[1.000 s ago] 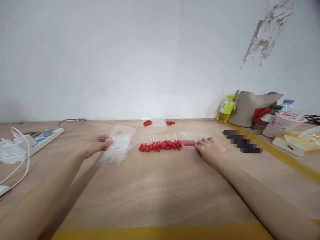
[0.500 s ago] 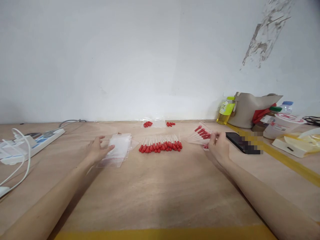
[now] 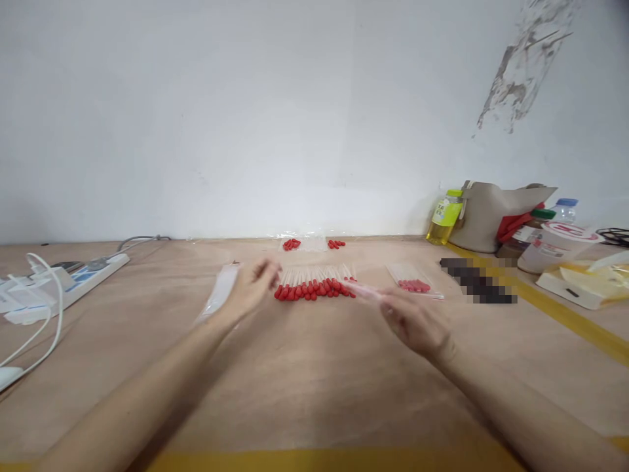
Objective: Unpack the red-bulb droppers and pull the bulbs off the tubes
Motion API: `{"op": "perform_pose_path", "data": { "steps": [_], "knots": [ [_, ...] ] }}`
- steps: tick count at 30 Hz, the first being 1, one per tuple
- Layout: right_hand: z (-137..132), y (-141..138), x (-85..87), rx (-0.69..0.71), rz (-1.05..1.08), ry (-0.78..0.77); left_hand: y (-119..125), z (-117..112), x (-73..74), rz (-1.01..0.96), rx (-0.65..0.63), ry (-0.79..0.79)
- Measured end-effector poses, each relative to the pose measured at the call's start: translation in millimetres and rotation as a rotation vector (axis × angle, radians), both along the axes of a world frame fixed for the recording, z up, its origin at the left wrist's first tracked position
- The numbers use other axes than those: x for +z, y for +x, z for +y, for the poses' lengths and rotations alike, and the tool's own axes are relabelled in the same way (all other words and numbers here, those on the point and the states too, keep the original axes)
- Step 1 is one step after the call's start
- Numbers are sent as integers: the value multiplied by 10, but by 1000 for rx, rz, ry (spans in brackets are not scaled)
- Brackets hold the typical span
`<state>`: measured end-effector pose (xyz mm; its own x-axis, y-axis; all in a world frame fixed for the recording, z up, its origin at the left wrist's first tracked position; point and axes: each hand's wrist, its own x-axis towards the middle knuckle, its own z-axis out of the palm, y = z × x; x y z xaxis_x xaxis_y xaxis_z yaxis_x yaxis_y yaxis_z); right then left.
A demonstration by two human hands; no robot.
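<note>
My left hand [image 3: 258,285], blurred with fingers curled, hovers between the zip bags [image 3: 219,292] and the left end of a row of red-tipped white sticks [image 3: 314,285]. Whether it holds anything is not clear. Right of the row, my right hand [image 3: 415,321] pinches a thin clear plastic bag [image 3: 363,290] with a pinkish tint. It points toward the row's right end, and blur hides whether anything is inside. Beyond that hand a flat clear bag [image 3: 413,282] lies on the table with red-tipped sticks in it.
Clear plastic [image 3: 312,242] and small red pieces [image 3: 291,244] lie by the wall. At left is a power strip [image 3: 93,278] with white cables. A pixelated dark object [image 3: 479,280], a yellow-green bottle [image 3: 443,219], a grey bag [image 3: 484,216], a tub [image 3: 553,248] and tissues [image 3: 580,285] occupy the right.
My left hand has moved right, away from the zip bags. My right hand has moved left and nearer to me with a bag; the filled bag at right now lies flat.
</note>
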<state>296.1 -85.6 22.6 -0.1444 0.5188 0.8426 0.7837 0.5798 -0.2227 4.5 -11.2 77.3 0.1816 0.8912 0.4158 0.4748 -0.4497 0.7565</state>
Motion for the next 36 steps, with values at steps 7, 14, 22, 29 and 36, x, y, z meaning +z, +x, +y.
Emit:
{"op": "perform_pose_path", "data": {
  "steps": [7, 14, 22, 29, 36],
  "knots": [
    [-139, -369, -101, 205, -599, 358, 604, -474, -396, -314, -398, -1029],
    [-109, -480, -198, 328, -596, 41, 540, -345, -491, -284, -501, -978],
    [205, -411, -165, 227, -220, -332, 424, -95, -579, -299, -376, -794],
    [364, -342, -234, 248, -226, -476, 327, -104, -552, -314, -368, -975],
    [461, -420, -90, 307, -261, -343, 423, -195, -565, -362, -256, -888]
  ]
}}
